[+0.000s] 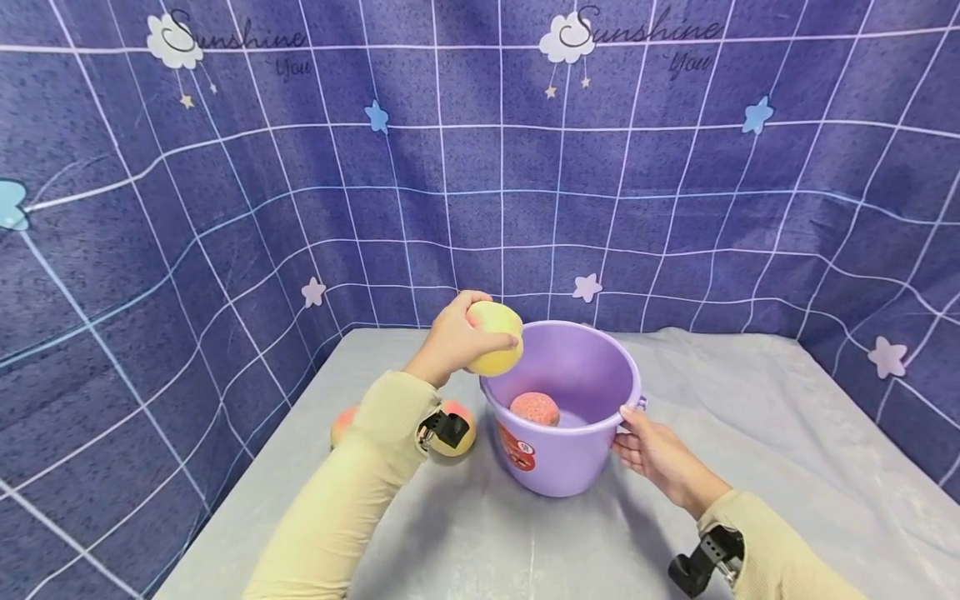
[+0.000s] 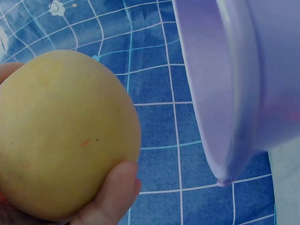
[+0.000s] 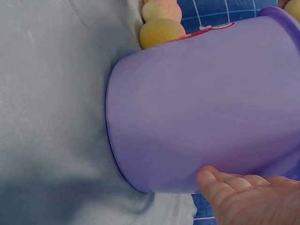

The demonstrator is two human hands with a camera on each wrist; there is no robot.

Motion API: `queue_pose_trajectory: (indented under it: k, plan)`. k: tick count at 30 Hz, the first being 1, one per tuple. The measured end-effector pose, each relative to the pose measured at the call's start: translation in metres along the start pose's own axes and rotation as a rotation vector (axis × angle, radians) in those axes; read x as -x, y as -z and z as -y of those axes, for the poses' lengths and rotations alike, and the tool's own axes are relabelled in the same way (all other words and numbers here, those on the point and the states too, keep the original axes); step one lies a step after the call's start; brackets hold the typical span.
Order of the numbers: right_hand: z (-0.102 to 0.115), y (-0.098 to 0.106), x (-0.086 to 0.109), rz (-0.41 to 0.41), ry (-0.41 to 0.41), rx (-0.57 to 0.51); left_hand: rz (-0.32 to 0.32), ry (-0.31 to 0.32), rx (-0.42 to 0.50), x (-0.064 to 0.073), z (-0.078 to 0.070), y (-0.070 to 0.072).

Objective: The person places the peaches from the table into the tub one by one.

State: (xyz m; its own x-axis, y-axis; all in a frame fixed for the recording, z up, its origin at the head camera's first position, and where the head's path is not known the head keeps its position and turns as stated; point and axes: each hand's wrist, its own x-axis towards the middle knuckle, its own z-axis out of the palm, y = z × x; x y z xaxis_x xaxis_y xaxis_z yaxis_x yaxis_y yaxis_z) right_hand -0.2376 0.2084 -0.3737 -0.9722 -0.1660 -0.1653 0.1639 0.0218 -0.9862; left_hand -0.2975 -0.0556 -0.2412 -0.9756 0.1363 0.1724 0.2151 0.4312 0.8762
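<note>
My left hand (image 1: 456,337) grips a yellow peach (image 1: 495,340), held up at the left edge of a purple bucket (image 1: 561,462). Close up in the left wrist view, the peach (image 2: 70,136) shows a thumb curled along its lower side, with the bucket's rim (image 2: 243,93) apart from it. A pinkish-red, speckled peach (image 1: 536,408) lies inside the bucket. On the bucket's right side, my right hand (image 1: 660,458) holds the rim, thumb on top and fingers beneath against the outer wall. The right wrist view shows those fingers (image 3: 225,183) at the wall.
Left of the bucket, a pink and yellow peach (image 1: 457,433) rests on the grey cloth-covered table (image 1: 480,550). Another peach (image 1: 342,423) is partly hidden behind my left sleeve. A blue gridded curtain (image 1: 480,167) hangs around the back and sides.
</note>
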Motion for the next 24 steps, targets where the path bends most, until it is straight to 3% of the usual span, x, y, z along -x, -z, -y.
queue_pose_trajectory:
  k: [11, 24]
  plan:
    - [-0.001, -0.004, -0.002, -0.017, 0.004, -0.019, -0.008, -0.039, 0.026, -0.004, -0.003, -0.012]
    - [-0.001, 0.0, 0.0, -0.018, 0.001, -0.005, 0.034, 0.002, 0.046, -0.016, -0.006, -0.025]
